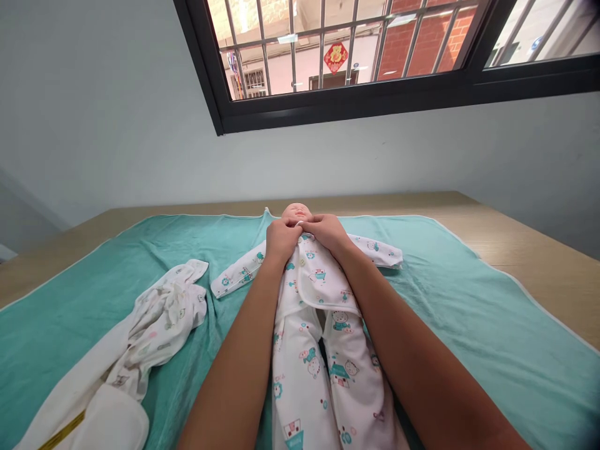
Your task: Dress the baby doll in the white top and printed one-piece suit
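Observation:
A baby doll [297,209] lies on its back, dressed in a white printed jacket [323,281] and matching trousers [304,375]. Both of my hands meet at the jacket's collar, just below the doll's chin. My left hand [282,239] is closed, pinching the collar edge from the left. From the right, my right hand [327,230] pinches the same edge with thumb and finger. A button [302,262] shows lower on the jacket front, and the lower front edges hang apart. Whatever fastener lies between my fingertips is hidden. The jacket's sleeves stretch out to both sides.
A teal blanket [469,300] covers most of the wooden table [529,240]. Crumpled white printed baby clothes [164,319] lie at the left, with a yellow strip [60,431] near them. Behind the table stands a grey wall [300,165] with a barred, dark-framed window [337,111].

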Motion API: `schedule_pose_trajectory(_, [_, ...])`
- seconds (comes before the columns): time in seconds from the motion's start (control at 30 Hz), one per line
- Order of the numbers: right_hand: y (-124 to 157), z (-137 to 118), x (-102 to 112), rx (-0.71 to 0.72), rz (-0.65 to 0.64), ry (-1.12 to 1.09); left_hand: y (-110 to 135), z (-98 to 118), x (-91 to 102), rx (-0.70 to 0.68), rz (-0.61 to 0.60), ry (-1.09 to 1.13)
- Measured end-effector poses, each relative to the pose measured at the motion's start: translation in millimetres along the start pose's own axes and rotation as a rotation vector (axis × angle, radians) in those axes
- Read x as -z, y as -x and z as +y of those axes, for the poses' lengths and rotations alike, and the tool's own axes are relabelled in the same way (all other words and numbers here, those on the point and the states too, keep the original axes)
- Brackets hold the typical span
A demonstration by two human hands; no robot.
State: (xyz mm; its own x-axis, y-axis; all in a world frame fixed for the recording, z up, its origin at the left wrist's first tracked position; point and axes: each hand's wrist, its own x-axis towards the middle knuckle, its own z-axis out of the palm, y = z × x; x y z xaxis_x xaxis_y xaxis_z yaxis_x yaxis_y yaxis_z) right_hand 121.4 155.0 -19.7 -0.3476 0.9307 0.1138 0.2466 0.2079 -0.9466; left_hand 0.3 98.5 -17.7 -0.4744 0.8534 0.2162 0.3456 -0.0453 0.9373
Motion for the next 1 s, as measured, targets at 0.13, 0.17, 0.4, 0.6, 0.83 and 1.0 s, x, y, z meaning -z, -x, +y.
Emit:
schedule_pose_trajectory(0.13, [-1.0,0.7,0.4,0.020,-0.002,0.036,0.3,-1.6,1.3,0.081,-0.009,0.098])
schedule_pose_trajectory(0.17, [-0.8,1.3,0.7,0.021,-0.006,0.035,0.2,-2.0,1.8,0.093,-0.013,0.112])
schedule_pose_trajectory(0.4, [0.2,5.6,0.9,0.025,-0.043,-0.029,-1.1,-3.4,7.1,0.097,-0.070,0.143])
schedule_pose_trajectory(0.6, [-1.2,9.7,-0.4,0.083,-0.042,-0.045,0.1,-2.0,10.3,0.084,-0.124,0.168])
schedule_pose_trajectory(0.83, [0.6,5.4,-0.2,0.192,-0.039,0.047,0.4,-4.9,9.4,0.106,-0.096,0.194])
schedule_pose_trajectory(1.0, [1.0,4.0,-0.8,0.190,-0.020,0.063,-1.6,-7.4,9.7,0.083,-0.052,0.174])
